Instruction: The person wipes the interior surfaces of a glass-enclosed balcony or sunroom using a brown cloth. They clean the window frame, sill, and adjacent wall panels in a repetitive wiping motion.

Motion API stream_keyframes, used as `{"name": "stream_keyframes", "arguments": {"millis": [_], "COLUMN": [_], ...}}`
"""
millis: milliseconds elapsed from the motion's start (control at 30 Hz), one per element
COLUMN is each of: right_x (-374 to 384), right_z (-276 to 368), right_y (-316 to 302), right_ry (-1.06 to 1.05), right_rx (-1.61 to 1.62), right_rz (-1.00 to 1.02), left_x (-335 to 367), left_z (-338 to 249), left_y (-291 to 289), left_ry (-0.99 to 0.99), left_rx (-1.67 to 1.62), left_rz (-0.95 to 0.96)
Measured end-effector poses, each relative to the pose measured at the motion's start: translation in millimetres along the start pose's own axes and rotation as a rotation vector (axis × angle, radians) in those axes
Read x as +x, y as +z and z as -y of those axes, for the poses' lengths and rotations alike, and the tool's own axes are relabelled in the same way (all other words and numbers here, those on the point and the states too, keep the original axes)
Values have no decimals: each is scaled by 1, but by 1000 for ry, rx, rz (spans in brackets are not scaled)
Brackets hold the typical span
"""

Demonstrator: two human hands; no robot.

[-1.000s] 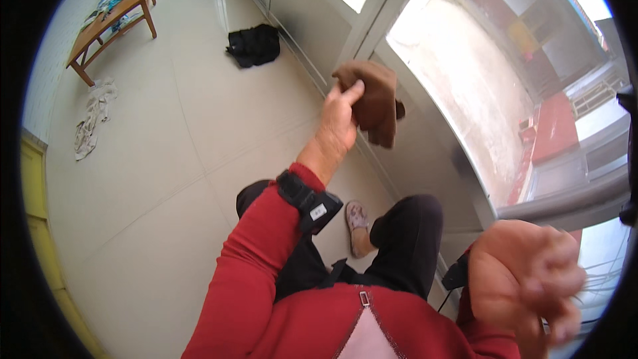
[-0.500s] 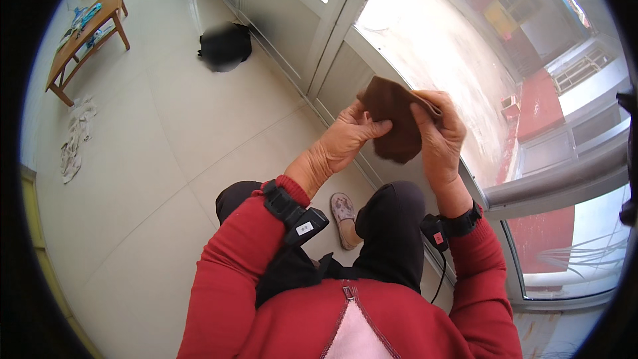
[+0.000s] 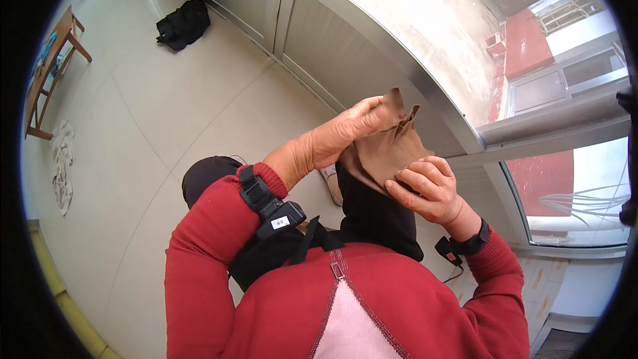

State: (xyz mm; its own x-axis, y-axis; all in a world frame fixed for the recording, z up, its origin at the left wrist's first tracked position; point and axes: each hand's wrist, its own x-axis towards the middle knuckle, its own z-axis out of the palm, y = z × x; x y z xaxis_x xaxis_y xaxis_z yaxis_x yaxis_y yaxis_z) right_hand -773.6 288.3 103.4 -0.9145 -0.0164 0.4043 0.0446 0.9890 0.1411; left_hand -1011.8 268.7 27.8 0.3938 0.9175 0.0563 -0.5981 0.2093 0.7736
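A soft brown cloth (image 3: 389, 153), gathered into folds at its top, hangs over my knee, with its paler side showing. My left hand (image 3: 349, 126) is closed on the upper left part of it, and a darker flap stands up past the fingers. At the lower right edge, my right hand (image 3: 428, 189) grips the cloth with curled fingers lying on its face; the thumb is mostly hidden. Each wrist carries a black strap with a small black device, one being the left device (image 3: 280, 219).
Framed glass panels (image 3: 372, 46) run along the right, with a grey horizontal rail (image 3: 558, 126). A black bundle (image 3: 183, 24) lies on the tiled floor. At the left are a wooden bench (image 3: 58, 46) with items and a crumpled pale cloth (image 3: 62, 166).
The cloth has come down toward my knee and opened out from a darker folded shape. My right hand moved from its upper edge to its lower right edge. The view has shifted.
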Motion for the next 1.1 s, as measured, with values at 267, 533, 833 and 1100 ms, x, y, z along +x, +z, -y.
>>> {"name": "stream_keyframes", "arguments": {"millis": [267, 533, 833, 1100], "right_x": [-19, -75, -104, -100], "right_z": [29, 34, 16, 4], "right_y": [8, 15, 13, 26], "right_ry": [26, 316, 167, 134], "right_rx": [181, 435, 251, 68], "right_rz": [96, 75, 123, 41], "left_x": [7, -42, -69, -87], "left_z": [22, 16, 63, 54], "left_y": [7, 1, 26, 53], "left_ry": [140, 264, 119, 326], "left_rx": [686, 867, 1361, 1422], "left_rz": [-198, -369, -450, 108]}}
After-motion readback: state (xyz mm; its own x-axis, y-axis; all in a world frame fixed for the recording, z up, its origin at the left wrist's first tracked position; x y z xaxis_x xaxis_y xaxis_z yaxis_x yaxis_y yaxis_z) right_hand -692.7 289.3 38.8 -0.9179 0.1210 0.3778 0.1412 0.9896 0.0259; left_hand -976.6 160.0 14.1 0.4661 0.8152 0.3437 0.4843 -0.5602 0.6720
